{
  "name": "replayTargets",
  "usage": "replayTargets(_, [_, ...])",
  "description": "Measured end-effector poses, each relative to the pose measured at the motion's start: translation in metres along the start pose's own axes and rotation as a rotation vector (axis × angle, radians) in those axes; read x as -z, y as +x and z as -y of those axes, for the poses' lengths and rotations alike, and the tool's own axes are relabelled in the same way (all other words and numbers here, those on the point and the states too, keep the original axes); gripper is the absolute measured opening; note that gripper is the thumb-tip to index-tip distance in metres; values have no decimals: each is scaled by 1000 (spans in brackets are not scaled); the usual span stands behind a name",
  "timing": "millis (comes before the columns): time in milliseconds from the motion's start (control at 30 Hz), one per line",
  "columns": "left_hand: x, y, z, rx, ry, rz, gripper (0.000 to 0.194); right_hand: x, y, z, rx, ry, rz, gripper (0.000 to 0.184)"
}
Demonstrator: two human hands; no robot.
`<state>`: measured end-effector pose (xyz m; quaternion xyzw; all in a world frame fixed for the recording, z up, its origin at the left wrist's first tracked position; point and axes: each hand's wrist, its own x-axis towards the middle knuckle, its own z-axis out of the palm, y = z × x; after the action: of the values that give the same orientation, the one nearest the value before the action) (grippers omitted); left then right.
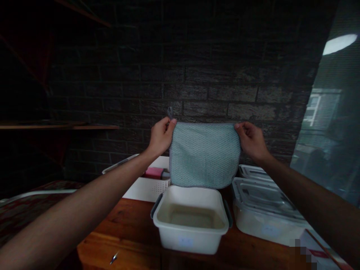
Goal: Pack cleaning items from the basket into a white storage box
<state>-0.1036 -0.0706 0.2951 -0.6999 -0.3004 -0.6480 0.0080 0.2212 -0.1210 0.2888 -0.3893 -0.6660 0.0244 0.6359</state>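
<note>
A pale blue-green cleaning cloth (205, 155) with a dark checked border hangs spread out between my two hands. My left hand (162, 135) pinches its upper left corner, where a small hanging loop sticks up. At the upper right corner, my right hand (251, 140) grips the edge between thumb and fingers. Below the cloth stands a white plastic tub (191, 234) without a lid, with dark side handles and cloudy liquid inside. The cloth's lower edge is level with the tub's far rim; I cannot tell whether they touch.
A white perforated basket (146, 189) with a pink item (154, 173) stands behind left. Lidded clear-topped boxes (264, 210) stand to the right on the wooden table (120, 221). A dark brick wall (197, 75) rises behind, with a shelf (62, 126) at left and glass (329, 131) at right.
</note>
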Motion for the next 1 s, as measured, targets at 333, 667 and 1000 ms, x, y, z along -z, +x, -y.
replayTargets(333, [4, 22, -1, -85, 74, -38, 38, -3, 18, 3, 166, -153, -79, 34])
replayTargets(667, [10, 31, -3, -121, 125, -34, 38, -4, 27, 3, 183, -161, -87, 36])
replayTargets(1000, [10, 39, 3, -166, 164, -32, 38, -4, 31, 2, 188, -162, -110, 34])
